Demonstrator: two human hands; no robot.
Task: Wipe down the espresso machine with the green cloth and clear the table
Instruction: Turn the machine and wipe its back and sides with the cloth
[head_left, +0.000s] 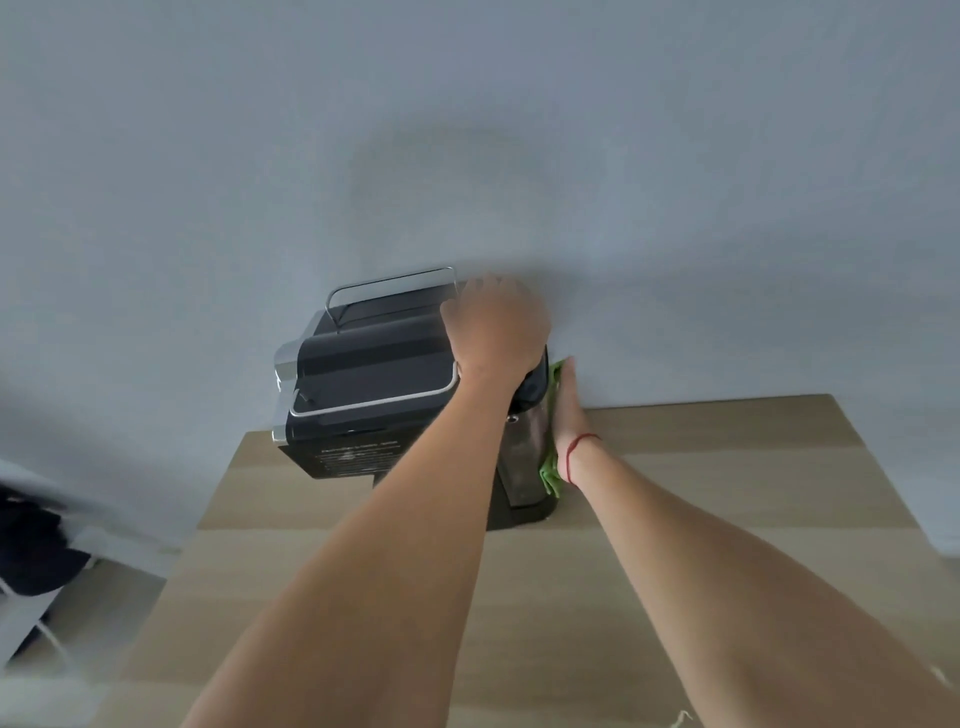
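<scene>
A black espresso machine (371, 364) with chrome rails stands at the far edge of the wooden table (727, 509), against the wall. My left hand (496, 325) rests on the machine's top right corner, fingers curled over it. My right hand (569, 415) lies flat against the machine's right side, pressing the green cloth (550, 470) onto the shiny side panel. Only strips of the cloth show, above the fingertips and below the palm. A red string circles my right wrist.
A plain grey wall rises right behind the machine. The table's left edge drops off to a floor area where dark clothing (31, 545) and white items lie. A pale scrap (680, 719) sits near the table's front edge.
</scene>
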